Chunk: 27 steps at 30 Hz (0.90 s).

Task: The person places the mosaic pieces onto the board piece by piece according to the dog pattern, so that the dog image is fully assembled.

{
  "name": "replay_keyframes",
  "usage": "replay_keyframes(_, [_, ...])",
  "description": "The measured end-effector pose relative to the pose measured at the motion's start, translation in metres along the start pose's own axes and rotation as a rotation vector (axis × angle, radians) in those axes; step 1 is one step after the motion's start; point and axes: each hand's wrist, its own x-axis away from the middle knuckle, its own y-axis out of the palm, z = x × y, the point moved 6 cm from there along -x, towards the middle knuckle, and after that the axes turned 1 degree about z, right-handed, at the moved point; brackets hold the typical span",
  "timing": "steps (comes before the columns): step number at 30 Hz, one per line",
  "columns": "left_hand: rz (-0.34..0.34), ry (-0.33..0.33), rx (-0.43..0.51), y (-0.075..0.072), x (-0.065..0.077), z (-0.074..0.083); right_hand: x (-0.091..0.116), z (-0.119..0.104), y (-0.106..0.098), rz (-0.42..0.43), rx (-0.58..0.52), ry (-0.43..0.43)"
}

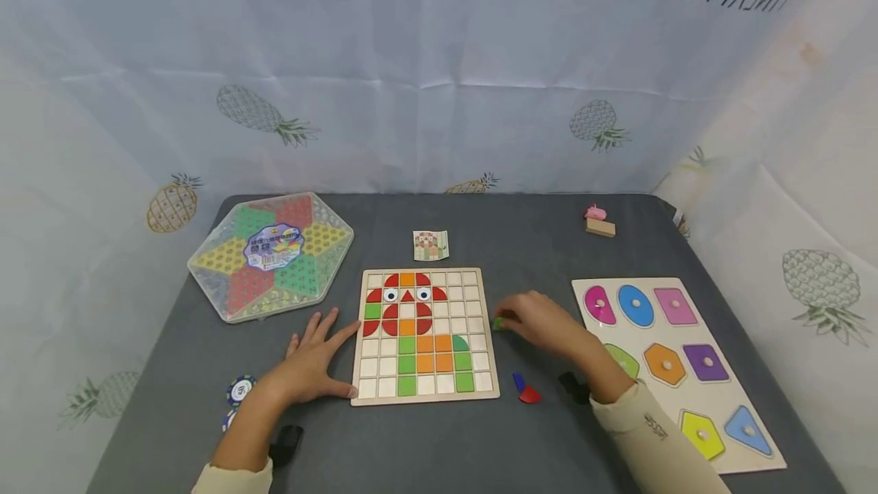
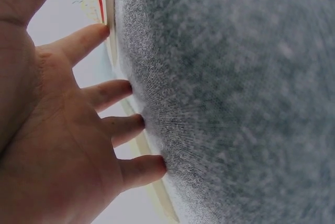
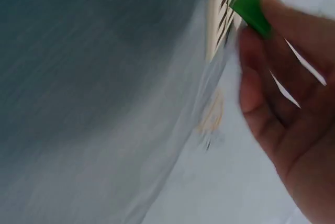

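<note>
While the right hand [image 1: 542, 322] pinches a small flat green wooden tile [image 1: 498, 323] between thumb and fingertips, the piece hangs just beside the right edge of the square wooden grid board [image 1: 423, 335] on the grey felt table [image 1: 439, 448]. It looks light, stiff and smooth, best held by its thin edges as it is. That wrist is bent inward, the cream sleeve [image 1: 652, 433] trailing back. The left hand [image 1: 312, 360] lies flat with spread, straight fingers, holding nothing, its tips touching the board's left edge. Loose red and blue pieces [image 1: 527, 389] lie near the right forearm.
</note>
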Motion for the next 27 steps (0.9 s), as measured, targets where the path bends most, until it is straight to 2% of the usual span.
replay_keyframes(4, [0.008,-0.001,0.005,0.002,0.0,0.001,-0.038,-0.022,0.002,0.099,0.018,-0.051])
replay_keyframes(8, [0.012,-0.002,0.002,0.003,0.0,0.003,-0.066,-0.035,0.014,0.082,0.008,-0.035])
replay_keyframes(11, [0.015,0.004,-0.005,0.003,0.0,0.004,-0.077,-0.038,0.024,0.053,0.02,-0.022])
replay_keyframes(18, [0.027,0.003,-0.008,-0.002,-0.001,0.004,-0.082,-0.044,0.031,0.061,0.057,-0.031])
replay_keyframes(24, [0.009,-0.01,-0.016,-0.001,0.001,0.002,-0.073,-0.05,0.037,0.059,0.259,-0.09])
replay_keyframes(27, [0.01,-0.011,-0.013,-0.001,0.002,0.002,-0.064,-0.051,0.037,0.041,0.293,-0.067])
